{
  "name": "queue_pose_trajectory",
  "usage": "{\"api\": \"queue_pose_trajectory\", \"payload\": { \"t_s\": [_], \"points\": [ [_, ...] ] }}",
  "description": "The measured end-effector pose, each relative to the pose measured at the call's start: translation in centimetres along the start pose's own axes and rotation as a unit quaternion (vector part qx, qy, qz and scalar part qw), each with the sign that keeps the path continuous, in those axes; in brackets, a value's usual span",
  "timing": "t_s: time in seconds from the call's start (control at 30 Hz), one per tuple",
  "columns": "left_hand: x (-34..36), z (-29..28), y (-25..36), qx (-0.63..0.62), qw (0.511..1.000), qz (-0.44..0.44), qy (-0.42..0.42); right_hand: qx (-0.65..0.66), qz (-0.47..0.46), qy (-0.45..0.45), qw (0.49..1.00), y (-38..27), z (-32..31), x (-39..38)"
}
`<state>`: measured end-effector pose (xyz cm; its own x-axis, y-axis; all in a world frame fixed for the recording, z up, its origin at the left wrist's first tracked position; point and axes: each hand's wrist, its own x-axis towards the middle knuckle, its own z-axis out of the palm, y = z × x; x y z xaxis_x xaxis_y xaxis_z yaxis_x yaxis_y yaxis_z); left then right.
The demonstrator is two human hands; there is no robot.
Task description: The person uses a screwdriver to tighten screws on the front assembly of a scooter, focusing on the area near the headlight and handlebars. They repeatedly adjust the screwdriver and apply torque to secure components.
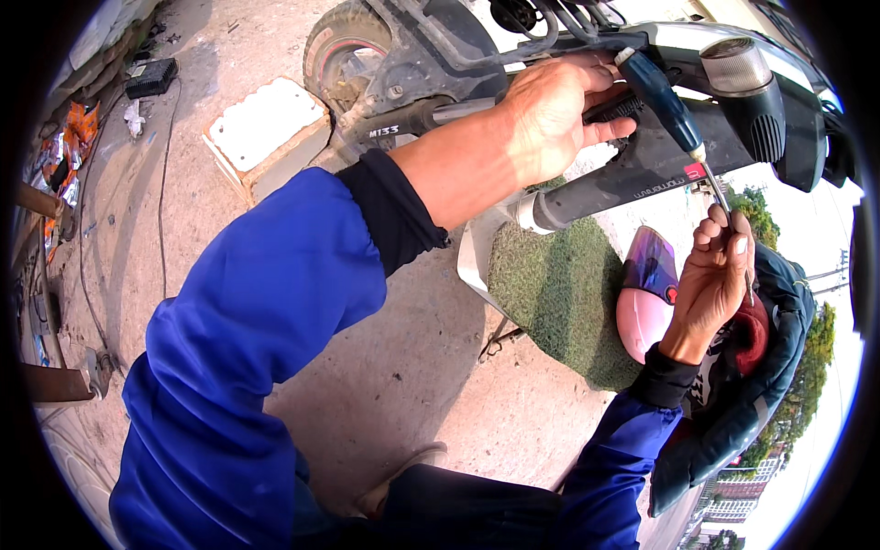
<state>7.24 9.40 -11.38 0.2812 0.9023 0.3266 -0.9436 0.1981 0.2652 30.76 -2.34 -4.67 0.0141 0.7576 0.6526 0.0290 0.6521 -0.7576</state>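
Observation:
My right hand (716, 278) is closed on the thin metal shaft of a screwdriver (662, 103). The screwdriver's dark blue handle with pale ends points up and left, and its shaft passes between my fingertips. My left hand (561, 115) reaches across to the dark tubes of a scooter (632, 165). Its thumb is stretched out and its fingers are apart, beside a black ribbed part (612, 104). The screwdriver's handle and the scooter's parts hide some of those fingertips. A lamp with a clear lens (736, 67) stands right of the handle.
A pink helmet (643, 323) with a purple visor rests on a green mat (561, 293). A dark padded jacket (775, 367) hangs at the right. The tyre (321, 41) is beside a white-topped block (266, 119). Cables, a black box (151, 78) and orange wrappers (81, 128) lie left.

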Motion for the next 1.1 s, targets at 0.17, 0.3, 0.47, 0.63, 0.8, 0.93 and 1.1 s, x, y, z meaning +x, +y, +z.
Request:
{"api": "queue_pose_trajectory", "payload": {
  "t_s": [0.17, 0.3, 0.47, 0.63, 0.8, 0.93, 1.1],
  "points": [
    [-0.2, -0.6, 0.4, -0.006, 0.999, -0.026, -0.018, 0.087, 0.026, -0.054, 0.994, -0.8, 0.0, -0.4],
    [-0.4, -0.5, 0.4, -0.012, 0.999, -0.018, -0.028, 0.096, 0.026, -0.095, 0.991, -1.9, -0.5, -1.4],
    [-0.5, 0.1, 0.4, 0.022, 1.0, -0.012, 0.005, -0.023, -0.025, -0.003, 0.999, -0.8, -0.2, 0.4],
    [-0.8, -0.1, 1.1, 0.068, 0.998, -0.014, -0.011, 0.103, 0.055, -0.071, 0.991, -2.8, -2.4, -0.1],
    [-1.0, 0.4, 1.0, 0.289, 0.957, 0.001, 0.021, 0.096, 0.082, -0.092, 0.988, -4.5, -5.4, 0.2],
    [-1.2, 0.9, 1.0, 0.486, 0.873, 0.003, 0.047, 0.128, 0.073, -0.117, 0.982, -4.3, -5.6, 1.4],
    [-1.2, 1.0, 0.1, 0.482, 0.868, 0.081, 0.08, 0.059, 0.001, 0.033, 0.998, -2.2, -4.6, 3.1]
  ]
}}
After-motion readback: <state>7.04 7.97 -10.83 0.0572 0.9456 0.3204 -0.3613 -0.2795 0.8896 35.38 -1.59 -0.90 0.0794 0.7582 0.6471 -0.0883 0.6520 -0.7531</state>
